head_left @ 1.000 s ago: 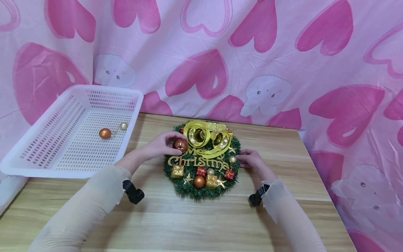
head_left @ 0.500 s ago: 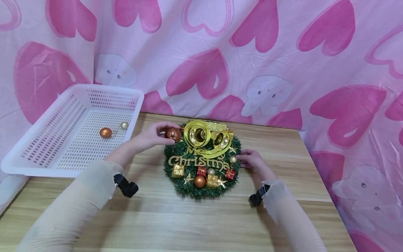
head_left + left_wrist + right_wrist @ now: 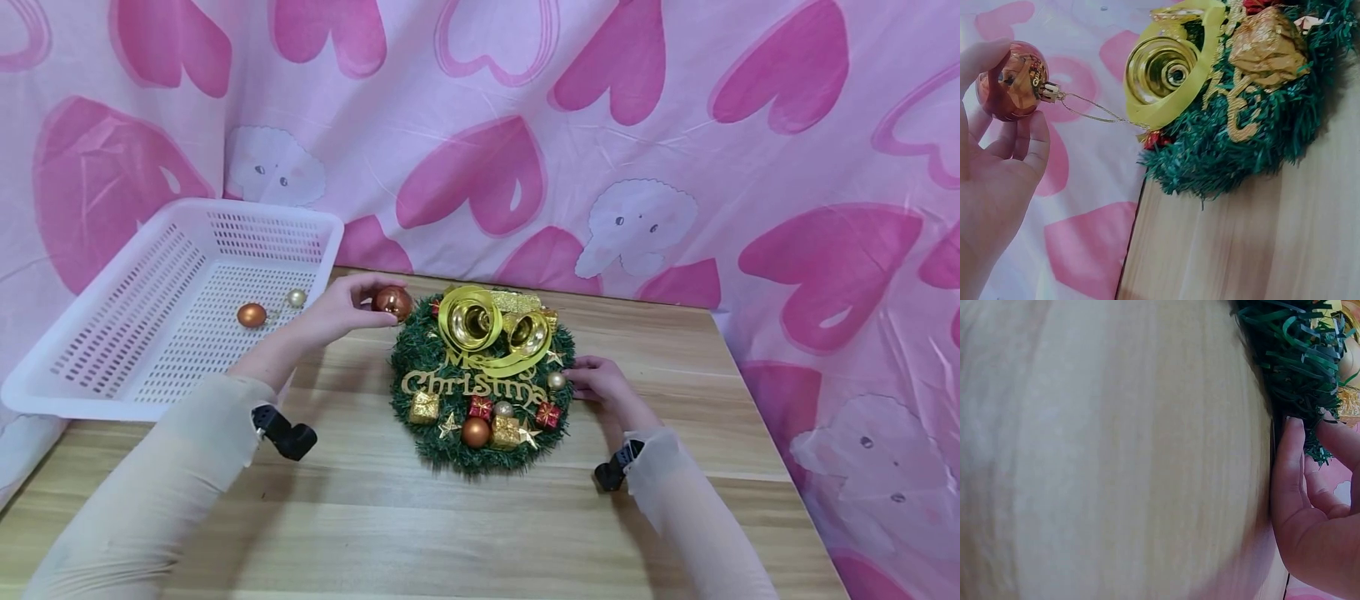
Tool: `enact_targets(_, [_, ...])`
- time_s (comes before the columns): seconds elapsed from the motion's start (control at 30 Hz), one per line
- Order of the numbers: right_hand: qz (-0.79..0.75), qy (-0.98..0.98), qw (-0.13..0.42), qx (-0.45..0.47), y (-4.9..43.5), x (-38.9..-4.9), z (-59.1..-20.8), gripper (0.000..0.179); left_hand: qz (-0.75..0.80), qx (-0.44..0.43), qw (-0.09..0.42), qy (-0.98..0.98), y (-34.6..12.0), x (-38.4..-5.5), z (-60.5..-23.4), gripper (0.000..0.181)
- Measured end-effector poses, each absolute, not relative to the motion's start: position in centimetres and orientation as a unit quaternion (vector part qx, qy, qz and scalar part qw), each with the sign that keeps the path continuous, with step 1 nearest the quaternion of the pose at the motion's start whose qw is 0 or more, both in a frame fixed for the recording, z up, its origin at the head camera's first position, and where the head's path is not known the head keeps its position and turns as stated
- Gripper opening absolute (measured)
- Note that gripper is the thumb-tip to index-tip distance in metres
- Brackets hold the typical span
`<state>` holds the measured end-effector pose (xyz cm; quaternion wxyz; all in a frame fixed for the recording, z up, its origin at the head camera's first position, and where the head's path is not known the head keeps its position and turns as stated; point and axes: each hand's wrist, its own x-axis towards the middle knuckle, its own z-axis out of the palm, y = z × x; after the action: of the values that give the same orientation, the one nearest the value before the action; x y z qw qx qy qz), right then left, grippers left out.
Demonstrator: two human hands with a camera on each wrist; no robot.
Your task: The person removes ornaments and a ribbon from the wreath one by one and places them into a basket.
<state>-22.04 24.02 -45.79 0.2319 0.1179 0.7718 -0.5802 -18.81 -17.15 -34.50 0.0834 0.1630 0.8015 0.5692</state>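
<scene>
My left hand (image 3: 339, 312) grips a shiny copper-coloured bauble (image 3: 393, 304) at the upper left of a green tinsel wreath (image 3: 480, 460). In the left wrist view, the bauble's gold cord (image 3: 1097, 115) stretches from its cap to the wreath beside a gold bell (image 3: 1163, 72); how it is fastened there is unclear. At the wreath's right edge, my right hand (image 3: 603, 385) holds the tinsel between thumb and fingers. Gold "Christmas" lettering (image 3: 472, 385), yellow ribbon, small gift boxes, stars and an orange bauble (image 3: 476, 432) decorate the wreath.
A white perforated basket (image 3: 97, 408) stands at the left of the wooden table (image 3: 420, 533). Inside it lie an orange bauble (image 3: 252, 315) and a small pale gold ball (image 3: 296, 297). A pink heart-print cloth (image 3: 480, 175) hangs behind the table.
My left hand has moved up and to the left with the copper bauble, from over the wreath to just outside its upper left edge. The right hand and wreath have stayed in place.
</scene>
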Motion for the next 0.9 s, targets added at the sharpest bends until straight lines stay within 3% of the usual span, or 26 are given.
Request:
enact_targets(0.23, [-0.585, 0.77, 0.23, 0.109, 24.1, -21.9, -45.7, 0.049, 0.571, 0.132, 0.088, 0.806, -18.4, -18.8, -33.7, 0.051])
enact_targets(0.9, [-0.583, 0.77, 0.236, 0.112, 24.0, -21.9, -45.6, 0.051, 0.575, 0.101, 0.032, 0.811, -22.0, -18.4, -32.5, 0.043])
